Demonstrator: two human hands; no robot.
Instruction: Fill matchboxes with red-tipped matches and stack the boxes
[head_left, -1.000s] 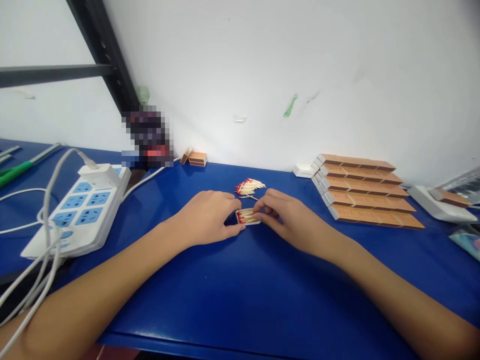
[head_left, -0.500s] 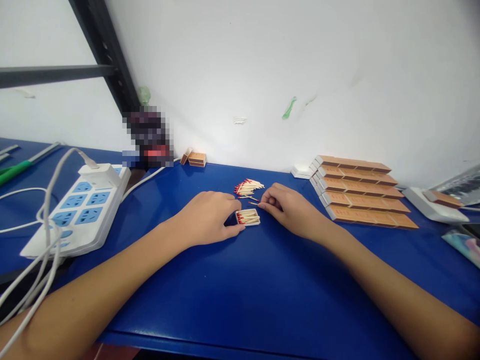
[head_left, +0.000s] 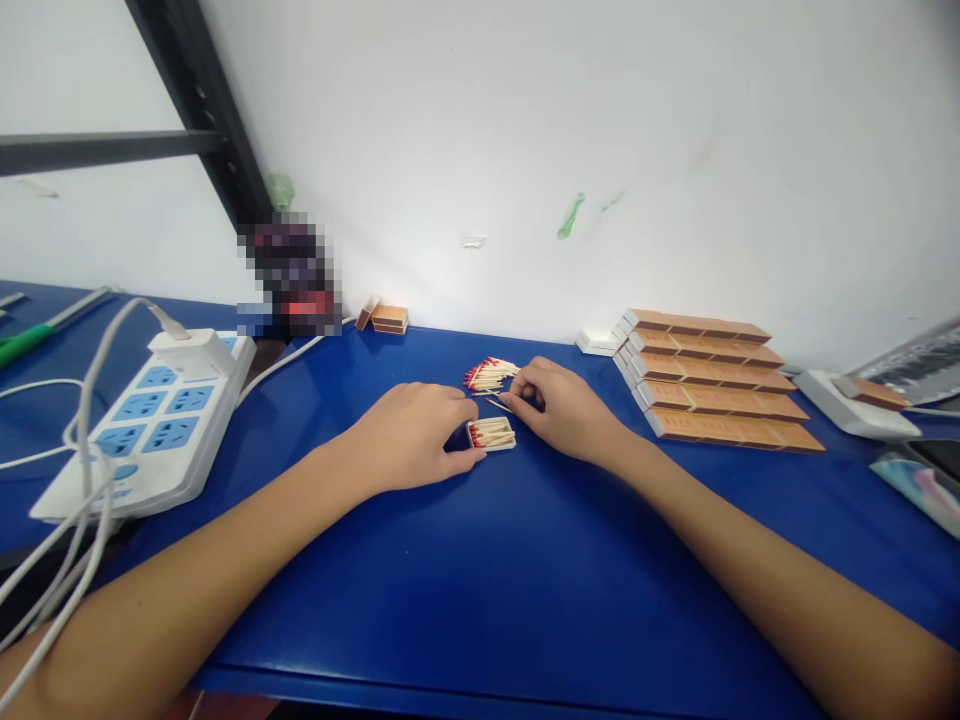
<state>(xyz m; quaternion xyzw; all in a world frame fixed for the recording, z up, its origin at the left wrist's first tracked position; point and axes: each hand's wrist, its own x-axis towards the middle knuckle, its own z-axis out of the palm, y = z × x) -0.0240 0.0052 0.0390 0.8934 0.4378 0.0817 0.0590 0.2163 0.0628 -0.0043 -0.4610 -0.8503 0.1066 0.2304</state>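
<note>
Left hand gripped the matchbox tray at its 9 o'clock end; right hand hovered by a match, honestly couldn't tell if pinched.

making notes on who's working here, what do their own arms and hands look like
The left arm and right arm are bare, no sleeve in view. The left hand and right hand are ungloved; no ring, watch or bracelet shows on either.
</note>
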